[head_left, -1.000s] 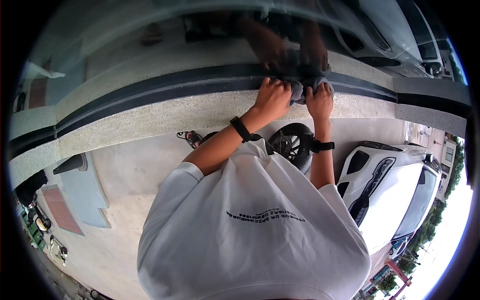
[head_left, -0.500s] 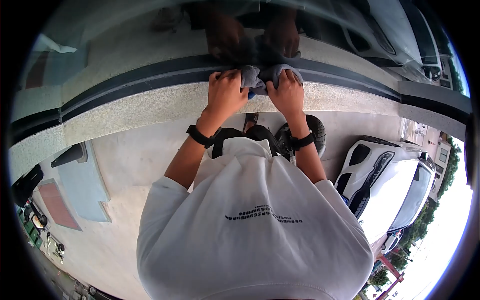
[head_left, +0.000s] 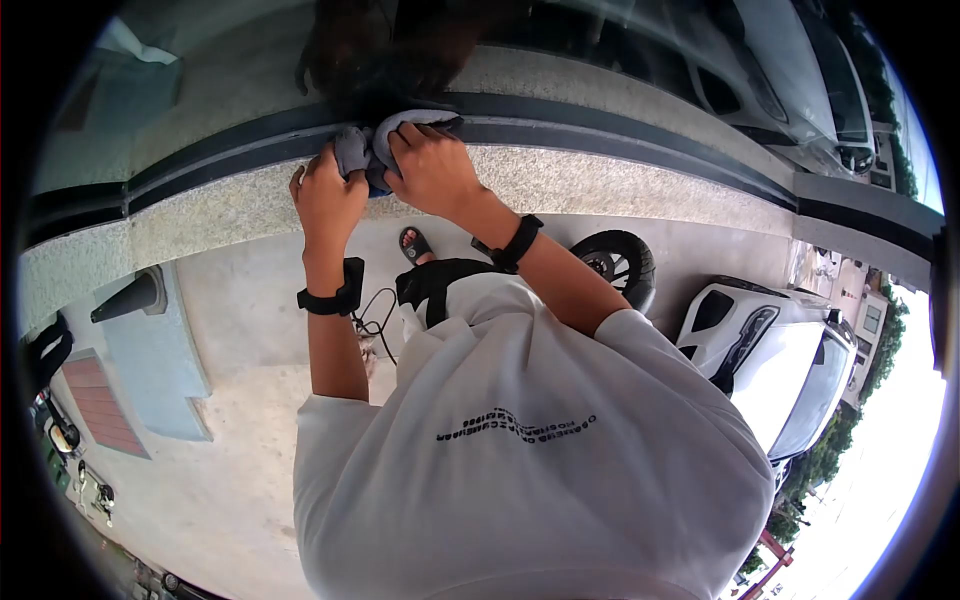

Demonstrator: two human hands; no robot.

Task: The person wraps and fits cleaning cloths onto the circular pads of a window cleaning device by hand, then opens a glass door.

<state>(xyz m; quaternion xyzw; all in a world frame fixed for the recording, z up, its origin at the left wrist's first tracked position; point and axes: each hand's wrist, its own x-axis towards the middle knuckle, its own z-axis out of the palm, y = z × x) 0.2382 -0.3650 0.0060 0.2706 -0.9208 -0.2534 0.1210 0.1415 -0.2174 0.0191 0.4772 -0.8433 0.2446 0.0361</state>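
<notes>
both your hands are together at the foot of the dark glass (head_left: 230,90), gripping a bunched gray cloth (head_left: 352,150). your left hand (head_left: 330,200) has its fingers curled over the near side of the bundle, and your right hand (head_left: 435,168) presses on the other part, fingers bent and drawn in around the folds. you have the cloth on the dark frame (head_left: 570,126) that runs along the glass, just above the speckled stone ledge (head_left: 620,182); a bit of blue shows beneath it, between your hands, and whether it is one piece or two i cannot tell. you wear a black band (head_left: 326,303) on the left wrist and another on the right. below the ledge are your sandaled foot (head_left: 415,243), a thin dark cord (head_left: 377,318) and a black wheel (head_left: 630,265); a white car (head_left: 775,360) stands off to your right.
</notes>
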